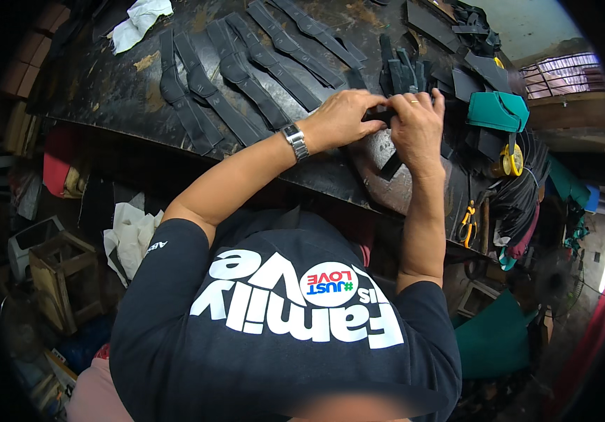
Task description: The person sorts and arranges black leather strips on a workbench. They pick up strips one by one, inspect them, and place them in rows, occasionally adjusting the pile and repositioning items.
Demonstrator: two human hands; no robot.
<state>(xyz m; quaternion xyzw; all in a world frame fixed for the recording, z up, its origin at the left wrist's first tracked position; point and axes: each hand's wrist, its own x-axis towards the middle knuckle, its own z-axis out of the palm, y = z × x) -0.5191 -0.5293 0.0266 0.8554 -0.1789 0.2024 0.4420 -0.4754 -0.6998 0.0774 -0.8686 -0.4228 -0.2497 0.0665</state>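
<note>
a cluttered workshop fills the frame, with a dark, scuffed workbench point(126, 84) across the upper half and a person in a dark printed t-shirt point(281, 316) bent over it in the lower centre. that body hides the near edge of the bench, and the face at the bottom edge cannot be made out. at lower left an open wooden crate point(63, 278) stands on the floor; what it holds is too dark to tell. white rags point(130, 235) lie just beside it.

right of centre, the left hand point(341, 118), with a metal wristwatch point(295, 141) on its wrist, and the right hand point(417, 126), a ring on one finger, meet over a black strap piece point(389, 165). both hands are closed, pinching it between them; the fingers cover most of it, so only a narrow dark end shows, hanging below the right hand over the bench edge.

yellow-handled pliers point(467, 221) hang at the bench edge, lower right. a teal cloth piece point(497, 111) sits at the right, a yellow tape measure point(508, 160) below it.

further up, long black straps point(246, 77) lie side by side in a row across the bench. a white cloth point(141, 21) is at upper left, partly cut off.
</note>
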